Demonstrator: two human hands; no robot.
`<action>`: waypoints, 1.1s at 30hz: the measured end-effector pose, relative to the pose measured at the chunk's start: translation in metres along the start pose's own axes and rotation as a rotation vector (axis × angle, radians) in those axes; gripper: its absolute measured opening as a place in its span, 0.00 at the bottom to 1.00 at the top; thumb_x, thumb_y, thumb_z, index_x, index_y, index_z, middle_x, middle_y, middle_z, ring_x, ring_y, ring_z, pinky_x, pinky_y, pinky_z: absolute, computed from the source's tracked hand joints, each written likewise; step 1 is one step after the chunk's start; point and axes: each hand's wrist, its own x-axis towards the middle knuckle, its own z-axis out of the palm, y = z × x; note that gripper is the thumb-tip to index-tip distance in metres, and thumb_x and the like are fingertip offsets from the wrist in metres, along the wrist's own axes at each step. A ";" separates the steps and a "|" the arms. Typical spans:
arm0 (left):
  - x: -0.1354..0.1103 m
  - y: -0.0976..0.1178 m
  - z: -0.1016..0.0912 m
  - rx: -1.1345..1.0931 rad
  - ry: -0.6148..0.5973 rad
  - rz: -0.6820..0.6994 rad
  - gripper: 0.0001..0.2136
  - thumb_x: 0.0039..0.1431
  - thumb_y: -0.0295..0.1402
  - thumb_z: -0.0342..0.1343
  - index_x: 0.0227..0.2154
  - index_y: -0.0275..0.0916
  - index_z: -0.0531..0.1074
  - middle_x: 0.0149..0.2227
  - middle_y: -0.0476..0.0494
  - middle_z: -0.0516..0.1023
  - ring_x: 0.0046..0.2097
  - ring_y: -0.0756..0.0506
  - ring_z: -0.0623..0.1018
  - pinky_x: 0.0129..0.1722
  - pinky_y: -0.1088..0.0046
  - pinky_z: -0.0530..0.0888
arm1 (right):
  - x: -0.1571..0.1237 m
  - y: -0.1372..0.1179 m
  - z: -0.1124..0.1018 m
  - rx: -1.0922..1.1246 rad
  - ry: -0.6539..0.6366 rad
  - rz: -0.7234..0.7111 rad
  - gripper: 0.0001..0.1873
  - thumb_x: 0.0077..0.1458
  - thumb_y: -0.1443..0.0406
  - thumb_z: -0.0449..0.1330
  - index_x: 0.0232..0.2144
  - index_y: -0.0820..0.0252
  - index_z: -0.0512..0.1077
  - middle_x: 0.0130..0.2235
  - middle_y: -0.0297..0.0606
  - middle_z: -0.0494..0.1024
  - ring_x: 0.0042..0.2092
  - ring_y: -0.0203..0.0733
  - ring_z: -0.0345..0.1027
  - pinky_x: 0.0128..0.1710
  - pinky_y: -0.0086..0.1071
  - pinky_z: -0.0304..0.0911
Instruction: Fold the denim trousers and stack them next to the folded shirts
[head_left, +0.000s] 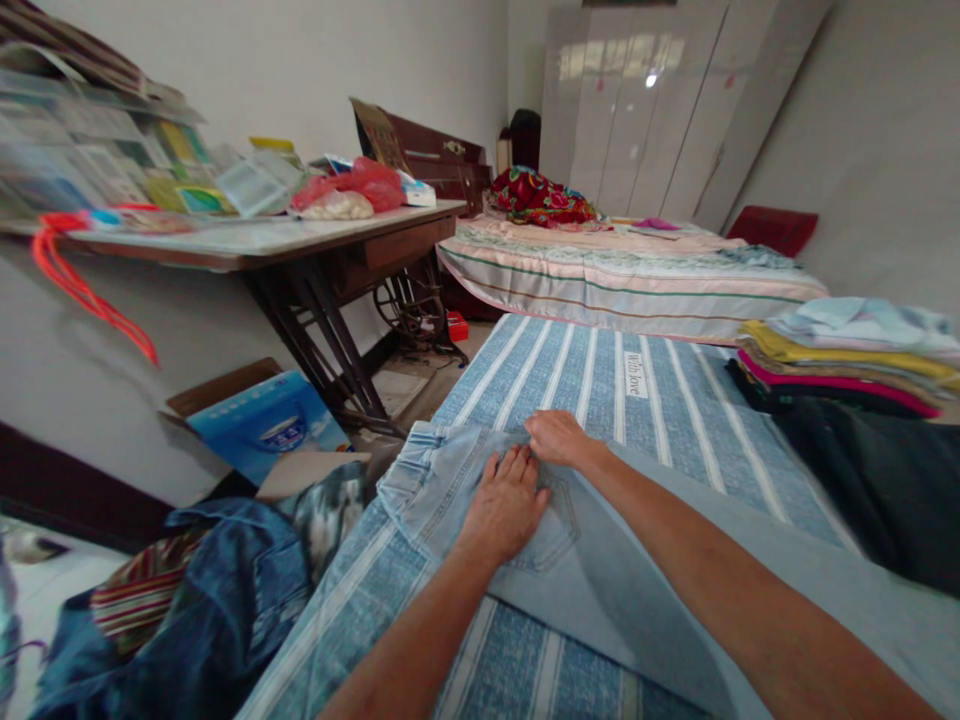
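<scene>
Light blue jeans (pixel 600 570) lie spread on a bed with a blue and white striped cover (pixel 570 380). My left hand (pixel 506 500) rests flat on the jeans by the back pocket, fingers stretched out and together. My right hand (pixel 559 438) lies just beyond it near the waistband, palm down, fingers curled onto the denim. Both hands touch each other at the fingertips.
A stack of folded clothes (pixel 847 355) and a dark garment (pixel 877 480) sit at the right. A pile of denim and striped cloth (pixel 195 610) lies at lower left. A cluttered sewing table (pixel 300 240) stands left, a second bed (pixel 622 270) behind, a cardboard box (pixel 262 420) on the floor.
</scene>
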 end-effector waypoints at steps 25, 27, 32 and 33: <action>0.005 -0.002 0.003 0.038 -0.034 -0.077 0.27 0.61 0.42 0.39 0.59 0.31 0.57 0.63 0.35 0.58 0.64 0.39 0.54 0.61 0.53 0.49 | -0.043 -0.023 0.043 0.208 0.254 0.081 0.18 0.64 0.65 0.41 0.46 0.60 0.68 0.51 0.44 0.69 0.53 0.42 0.60 0.56 0.37 0.50; 0.005 -0.002 0.001 0.039 -0.045 -0.085 0.27 0.61 0.42 0.40 0.59 0.31 0.58 0.63 0.34 0.58 0.64 0.39 0.54 0.61 0.53 0.50 | -0.046 -0.018 0.049 0.238 0.253 0.062 0.19 0.64 0.65 0.41 0.51 0.60 0.65 0.57 0.44 0.65 0.58 0.42 0.55 0.59 0.39 0.47; 0.005 -0.002 0.001 0.036 -0.043 -0.090 0.28 0.60 0.42 0.41 0.59 0.30 0.57 0.63 0.34 0.58 0.64 0.39 0.54 0.62 0.53 0.50 | -0.046 -0.012 0.055 0.284 0.256 0.036 0.21 0.64 0.63 0.42 0.56 0.63 0.61 0.60 0.46 0.61 0.62 0.43 0.50 0.60 0.42 0.45; 0.005 -0.002 0.001 0.036 -0.043 -0.088 0.28 0.60 0.42 0.41 0.59 0.30 0.57 0.63 0.34 0.58 0.64 0.39 0.54 0.62 0.53 0.50 | -0.047 -0.013 0.055 0.290 0.259 0.031 0.21 0.63 0.63 0.43 0.56 0.63 0.61 0.61 0.46 0.60 0.62 0.43 0.49 0.60 0.42 0.45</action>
